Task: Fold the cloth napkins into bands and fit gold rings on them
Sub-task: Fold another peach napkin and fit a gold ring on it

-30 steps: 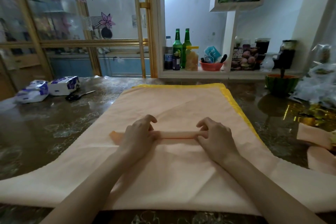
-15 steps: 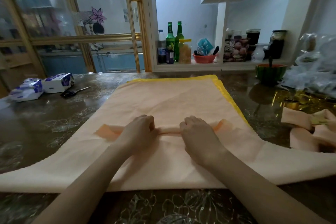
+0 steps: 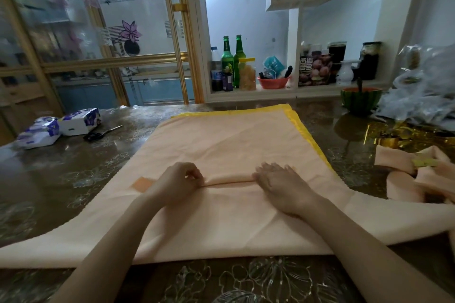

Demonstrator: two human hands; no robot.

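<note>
Single view, from a wide-angle camera worn on the head. It faces forward and down across the desk; the left hand and right hand lie close at centre, the shelf and glass doors far along the top.

I can read only one thing from here: white Chinese characters, 西梅, on the fruit-picture package standing on the shelf. The blue label on the dark bottle and the purple print on the tissue packs are too small for me to read.
</note>
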